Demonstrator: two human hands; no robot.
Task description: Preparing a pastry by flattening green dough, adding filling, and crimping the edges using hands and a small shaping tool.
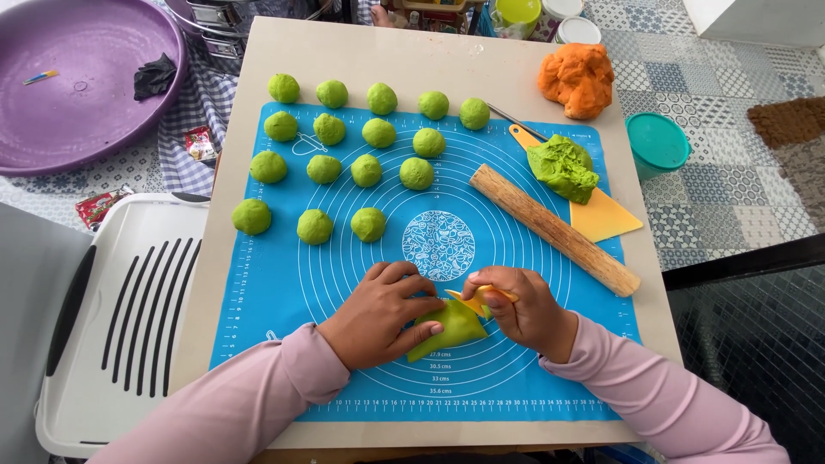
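Observation:
On the blue silicone mat [284, 283], my left hand [382, 311] presses down on a piece of green dough [451, 331] near the front edge. My right hand [524, 308] grips a small yellow-orange scraper [474, 301] whose edge meets the top of that dough. Several green dough balls [368, 170] lie in rows on the mat's far left. A larger lump of green dough [563, 167] rests on a yellow scraper [606, 219] at the right. A wooden rolling pin [554, 229] lies diagonally beside it.
A lump of orange dough [577, 79] sits on the beige board [387, 60] at the far right. A teal lidded tub [657, 142] stands on the tiled floor. A purple basin [77, 77] is at the far left, a white plastic tray [120, 318] below it.

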